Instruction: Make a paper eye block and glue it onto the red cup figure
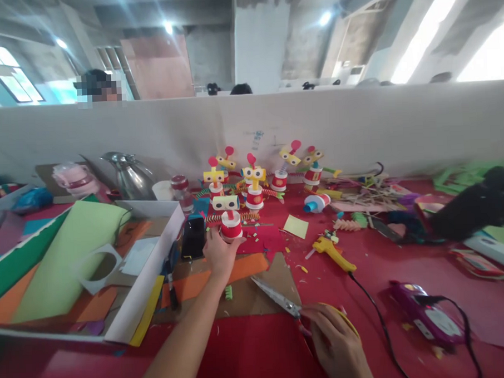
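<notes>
My left hand (pixel 220 253) is wrapped round the base of a paper-cup figure (pixel 231 228). This figure has a red-and-white cup body, coiled paper arms and a pale yellow tube head with two eyes. In my right hand (pixel 336 338) is a pair of scissors (pixel 277 296), its blades pointing up and left over a piece of brown cardboard (pixel 276 274). The fingers partly cover the handles. Behind the held figure stand several similar cup figures (pixel 254 197) with red discs on top. An orange paper strip (pixel 238 266) lies on the cardboard below my left hand.
A yellow glue gun (pixel 334 255) lies on the red table, its black cord trailing forward. At left stands a white box (pixel 146 294) of coloured paper. Also here are a black phone (pixel 193 238), yellow paper (pixel 296 226), a tipped cup (pixel 318 203) and a purple device (pixel 428 315).
</notes>
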Action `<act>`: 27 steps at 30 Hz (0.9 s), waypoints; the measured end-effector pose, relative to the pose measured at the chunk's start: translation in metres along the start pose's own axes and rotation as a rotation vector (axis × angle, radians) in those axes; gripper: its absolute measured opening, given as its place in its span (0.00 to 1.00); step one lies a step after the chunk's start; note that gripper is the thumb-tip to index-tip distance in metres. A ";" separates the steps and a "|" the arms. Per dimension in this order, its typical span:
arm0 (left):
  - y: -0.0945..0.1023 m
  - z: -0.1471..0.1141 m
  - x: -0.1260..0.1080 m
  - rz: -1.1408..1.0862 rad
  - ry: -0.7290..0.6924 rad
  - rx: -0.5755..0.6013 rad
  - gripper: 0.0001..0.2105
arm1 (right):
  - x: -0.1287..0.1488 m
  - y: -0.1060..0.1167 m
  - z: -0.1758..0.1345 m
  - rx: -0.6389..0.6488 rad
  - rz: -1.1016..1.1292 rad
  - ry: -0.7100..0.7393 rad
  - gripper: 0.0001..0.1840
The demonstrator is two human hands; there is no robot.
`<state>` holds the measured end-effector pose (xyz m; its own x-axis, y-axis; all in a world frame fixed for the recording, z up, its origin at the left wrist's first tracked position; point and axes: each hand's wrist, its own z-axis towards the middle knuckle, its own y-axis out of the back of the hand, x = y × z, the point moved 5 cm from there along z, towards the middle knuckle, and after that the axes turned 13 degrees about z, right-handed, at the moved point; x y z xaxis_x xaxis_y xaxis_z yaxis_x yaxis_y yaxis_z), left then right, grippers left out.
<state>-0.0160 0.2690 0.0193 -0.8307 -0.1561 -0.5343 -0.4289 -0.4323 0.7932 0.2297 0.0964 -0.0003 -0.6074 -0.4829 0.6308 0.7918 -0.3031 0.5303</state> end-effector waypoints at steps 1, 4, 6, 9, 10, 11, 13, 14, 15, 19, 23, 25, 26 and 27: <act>0.002 -0.001 0.002 0.009 0.010 0.019 0.34 | 0.001 0.001 -0.003 -0.020 -0.014 0.021 0.13; 0.017 -0.009 0.008 -0.027 0.040 0.051 0.35 | 0.005 0.007 -0.007 -0.095 -0.053 0.045 0.12; 0.040 -0.027 0.009 -0.120 0.019 -0.018 0.33 | 0.009 0.010 -0.006 -0.113 -0.013 0.037 0.11; 0.082 -0.075 0.000 -0.275 -0.150 -0.194 0.25 | 0.022 0.006 -0.002 -0.101 0.208 -0.022 0.12; 0.091 -0.094 -0.005 -0.327 -0.224 -0.171 0.23 | 0.028 0.003 0.000 -0.097 0.309 -0.074 0.10; 0.094 -0.113 -0.010 -0.377 -0.303 -0.072 0.22 | 0.036 -0.003 0.003 -0.087 0.420 -0.146 0.09; 0.092 -0.149 -0.014 -0.461 -0.411 0.219 0.29 | 0.053 -0.021 0.006 -0.017 0.658 -0.342 0.07; 0.088 -0.164 -0.011 -0.509 -0.422 0.371 0.30 | 0.064 -0.034 0.006 0.056 0.795 -0.451 0.08; 0.084 -0.177 -0.005 -0.561 -0.408 0.495 0.28 | 0.076 -0.047 0.005 0.145 0.936 -0.536 0.10; 0.081 -0.192 0.048 -0.672 -0.188 0.562 0.16 | 0.118 -0.091 -0.012 0.394 1.491 -0.810 0.14; 0.099 -0.196 0.096 -0.703 -0.011 0.502 0.08 | 0.142 -0.125 -0.036 0.690 1.770 -1.067 0.15; 0.110 -0.200 0.110 -0.828 0.136 0.496 0.08 | 0.152 -0.137 -0.045 0.853 1.760 -1.124 0.18; 0.115 -0.203 0.115 -0.899 0.230 0.490 0.10 | 0.157 -0.142 -0.047 0.917 1.753 -1.130 0.20; 0.119 -0.207 0.118 -0.967 0.327 0.480 0.11 | 0.161 -0.146 -0.048 0.955 1.749 -1.127 0.21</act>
<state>-0.0913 0.0156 -0.0097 0.0273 -0.1962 -0.9802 -0.9925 -0.1225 -0.0031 0.0191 0.0236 -0.0030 0.3518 0.8461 0.4003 0.3733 0.2654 -0.8889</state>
